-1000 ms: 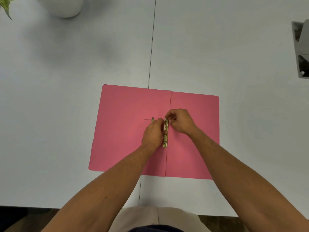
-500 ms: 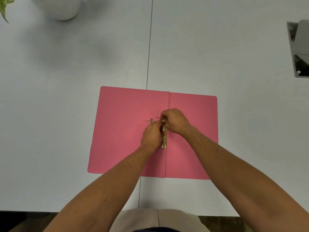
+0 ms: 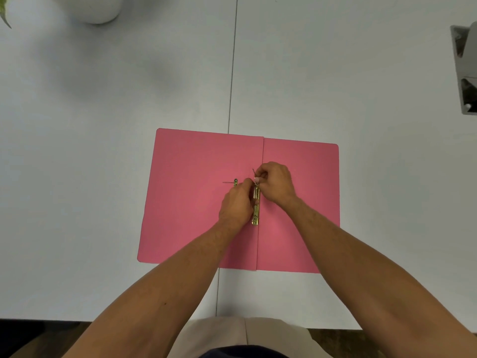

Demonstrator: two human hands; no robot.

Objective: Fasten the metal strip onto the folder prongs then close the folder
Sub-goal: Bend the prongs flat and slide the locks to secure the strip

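Observation:
A pink folder point(image 3: 196, 202) lies open and flat on the white table. Along its centre fold lies a brass metal strip point(image 3: 255, 210), running lengthwise. My left hand point(image 3: 236, 205) rests on the strip's left side and pinches it near the middle. My right hand point(image 3: 275, 182) pinches the strip's far end, where a thin prong point(image 3: 254, 172) sticks up between the fingertips. A second small brass piece point(image 3: 235, 182) lies on the left leaf, just beyond my left hand. The strip's far end is hidden under my fingers.
A white round pot point(image 3: 95, 9) with a green leaf point(image 3: 4, 16) stands at the far left corner. A grey metal holder point(image 3: 466, 71) sits at the right edge. A seam point(image 3: 232, 73) divides the table top. The near table edge runs below my forearms.
My right hand has shifted slightly left over the strip's far end, and the prong now shows upright at its fingertips. My left hand has stayed on the strip.

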